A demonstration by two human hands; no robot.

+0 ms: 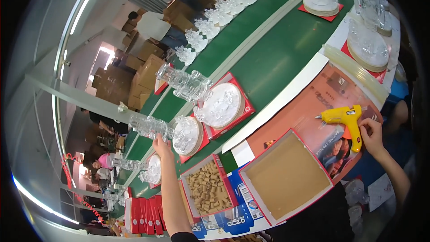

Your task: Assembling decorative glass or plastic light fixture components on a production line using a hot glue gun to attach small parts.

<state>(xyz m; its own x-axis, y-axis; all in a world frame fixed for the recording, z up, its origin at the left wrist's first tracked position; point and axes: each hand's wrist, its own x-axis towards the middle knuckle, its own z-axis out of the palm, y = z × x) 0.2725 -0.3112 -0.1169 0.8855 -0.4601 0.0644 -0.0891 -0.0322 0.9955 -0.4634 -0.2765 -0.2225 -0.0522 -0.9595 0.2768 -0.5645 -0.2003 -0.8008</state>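
Note:
My left hand (162, 145) reaches to the stacked clear plastic pieces (150, 126), its fingers closed on their lower side. These pieces stand beside a pile of round white discs (187, 135) with clear flower-like parts on top. On the right, my right hand (372, 133) is beside the handle of a yellow glue gun (342, 116), which lies on an orange printed sheet (286, 121). The right fingers are curled together; whether anything small is between them is hidden. Between my arms are a box of short brown tubes (208, 188) and a shallow cardboard tray (286, 177).
A green conveyor belt (273, 47) runs diagonally past the bench, with rows of clear parts (219, 15) along its far side. Another disc pile (224, 103) sits in a red box lid. Red boxes (143, 215) stand at lower left. Co-workers (154, 27) and cartons are beyond.

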